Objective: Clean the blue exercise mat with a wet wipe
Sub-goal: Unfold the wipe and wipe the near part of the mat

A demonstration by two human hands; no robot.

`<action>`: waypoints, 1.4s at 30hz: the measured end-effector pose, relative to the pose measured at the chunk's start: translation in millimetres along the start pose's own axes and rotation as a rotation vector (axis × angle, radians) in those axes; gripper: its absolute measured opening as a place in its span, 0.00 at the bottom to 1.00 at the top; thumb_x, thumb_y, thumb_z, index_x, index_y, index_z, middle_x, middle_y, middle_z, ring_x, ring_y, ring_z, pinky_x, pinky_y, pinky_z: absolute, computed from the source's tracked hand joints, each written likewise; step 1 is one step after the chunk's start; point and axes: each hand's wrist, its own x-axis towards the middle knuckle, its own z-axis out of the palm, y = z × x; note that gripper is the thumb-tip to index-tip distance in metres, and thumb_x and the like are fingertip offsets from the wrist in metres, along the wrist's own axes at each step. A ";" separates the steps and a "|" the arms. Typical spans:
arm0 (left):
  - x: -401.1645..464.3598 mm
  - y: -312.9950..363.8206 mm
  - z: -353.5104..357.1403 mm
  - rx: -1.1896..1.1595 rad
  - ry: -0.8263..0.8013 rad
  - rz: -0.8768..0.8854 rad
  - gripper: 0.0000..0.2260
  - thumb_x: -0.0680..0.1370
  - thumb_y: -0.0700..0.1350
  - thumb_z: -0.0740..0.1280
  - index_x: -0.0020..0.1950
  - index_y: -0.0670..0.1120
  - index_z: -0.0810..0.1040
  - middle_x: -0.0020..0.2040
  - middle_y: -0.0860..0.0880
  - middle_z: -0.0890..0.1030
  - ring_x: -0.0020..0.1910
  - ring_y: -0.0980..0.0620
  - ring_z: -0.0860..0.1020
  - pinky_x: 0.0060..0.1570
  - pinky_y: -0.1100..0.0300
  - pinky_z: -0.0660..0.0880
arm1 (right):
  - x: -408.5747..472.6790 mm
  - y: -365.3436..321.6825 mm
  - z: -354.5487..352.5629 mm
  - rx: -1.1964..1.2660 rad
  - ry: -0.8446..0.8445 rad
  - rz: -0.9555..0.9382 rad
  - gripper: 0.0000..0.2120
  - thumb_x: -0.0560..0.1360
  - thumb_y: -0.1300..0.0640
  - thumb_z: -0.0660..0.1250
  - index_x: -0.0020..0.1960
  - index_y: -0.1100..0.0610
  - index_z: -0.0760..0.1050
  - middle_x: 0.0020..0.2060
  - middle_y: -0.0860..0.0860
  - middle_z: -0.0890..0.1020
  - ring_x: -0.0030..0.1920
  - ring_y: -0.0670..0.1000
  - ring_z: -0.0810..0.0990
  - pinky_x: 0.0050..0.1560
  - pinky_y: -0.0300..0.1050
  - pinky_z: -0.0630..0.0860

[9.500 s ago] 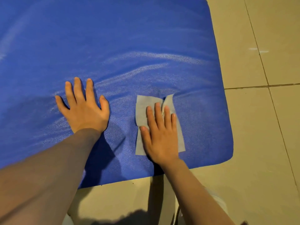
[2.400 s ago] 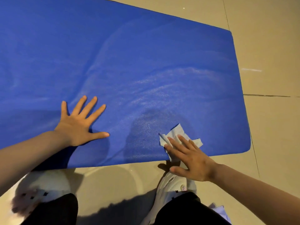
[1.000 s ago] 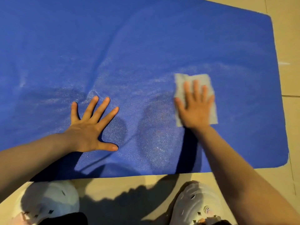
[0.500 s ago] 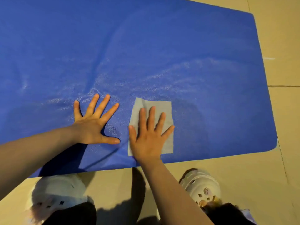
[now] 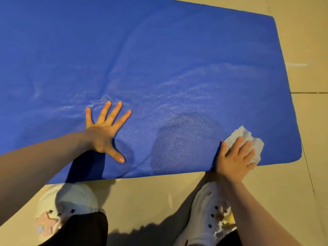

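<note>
The blue exercise mat [image 5: 159,59] lies flat on the floor and fills most of the view, with damp streaks and a darker wet patch near its near edge. My right hand [image 5: 234,158] presses a crumpled pale wet wipe [image 5: 248,137] onto the mat close to its near right corner, fingers lying fairly straight over it. My left hand [image 5: 104,132] rests flat on the mat with fingers spread, left of the wet patch, holding nothing.
Beige floor tiles [image 5: 305,41] border the mat on the right and near side. My two white shoes [image 5: 69,201] [image 5: 211,206] stand on the floor just short of the mat's near edge, with dark trouser legs over them.
My right hand has slid the wipe from beside my left hand rightward to the mat's near right corner, and the wipe has bunched up. My left hand has stayed put.
</note>
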 end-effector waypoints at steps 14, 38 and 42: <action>11.6 -12.8 21.8 -0.058 0.233 0.095 0.64 0.40 0.88 0.51 0.65 0.70 0.19 0.69 0.60 0.17 0.68 0.53 0.17 0.55 0.42 0.16 | 16.2 -138.6 21.3 -0.073 -0.009 -1.014 0.31 0.81 0.35 0.38 0.78 0.46 0.56 0.78 0.50 0.57 0.78 0.56 0.52 0.72 0.67 0.46; 23.9 -20.4 35.5 0.075 0.401 0.118 0.65 0.53 0.88 0.45 0.81 0.50 0.54 0.80 0.41 0.55 0.77 0.42 0.51 0.68 0.41 0.37 | 114.4 -195.6 -8.4 -0.196 -0.009 -0.808 0.36 0.74 0.42 0.29 0.80 0.50 0.46 0.80 0.51 0.46 0.79 0.55 0.45 0.73 0.62 0.45; 23.9 -21.8 37.3 0.075 0.394 0.129 0.66 0.52 0.88 0.46 0.82 0.51 0.52 0.80 0.42 0.53 0.78 0.42 0.50 0.67 0.41 0.35 | 146.8 -95.3 -34.8 -0.058 0.007 -0.142 0.27 0.83 0.44 0.40 0.81 0.50 0.44 0.80 0.51 0.46 0.79 0.54 0.45 0.75 0.64 0.46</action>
